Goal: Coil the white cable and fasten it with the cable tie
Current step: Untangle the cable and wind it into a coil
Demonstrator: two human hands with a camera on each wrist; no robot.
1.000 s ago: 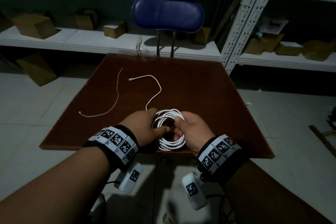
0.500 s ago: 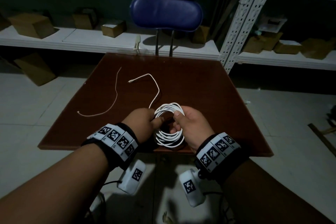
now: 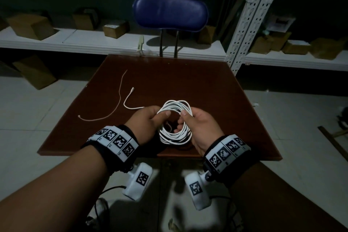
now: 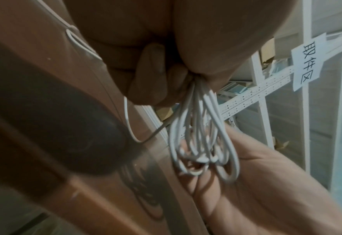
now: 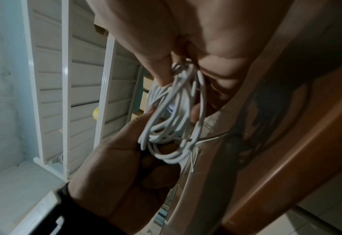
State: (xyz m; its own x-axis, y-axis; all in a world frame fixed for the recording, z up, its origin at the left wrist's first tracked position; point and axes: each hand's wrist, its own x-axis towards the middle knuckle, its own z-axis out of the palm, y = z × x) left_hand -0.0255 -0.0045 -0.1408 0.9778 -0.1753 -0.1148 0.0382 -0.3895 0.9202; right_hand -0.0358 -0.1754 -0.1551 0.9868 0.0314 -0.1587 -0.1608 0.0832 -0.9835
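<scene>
Most of the white cable [image 3: 176,137] [image 4: 198,139] [image 5: 174,114] is wound into a coil of several loops, held upright above the near edge of the brown table [image 3: 216,96]. My left hand [image 3: 148,122] pinches the coil's left side, thumb on top. My right hand [image 3: 197,126] grips its right side, fingers through the loops. A short free tail [image 3: 130,100] with its plug runs left from my left hand onto the table. The thin cable tie [image 3: 116,103] lies loose on the table, left of the tail.
A blue-backed chair [image 3: 170,15] stands at the table's far edge. White metal shelving [image 3: 248,24] with cardboard boxes [image 3: 30,26] lines the back wall. Tiled floor [image 3: 37,111] surrounds the table on both sides.
The free tail has shortened as more cable joined the coil; its plug end slid nearer and left. Both hands rose slightly and shifted their hold on the coil.
</scene>
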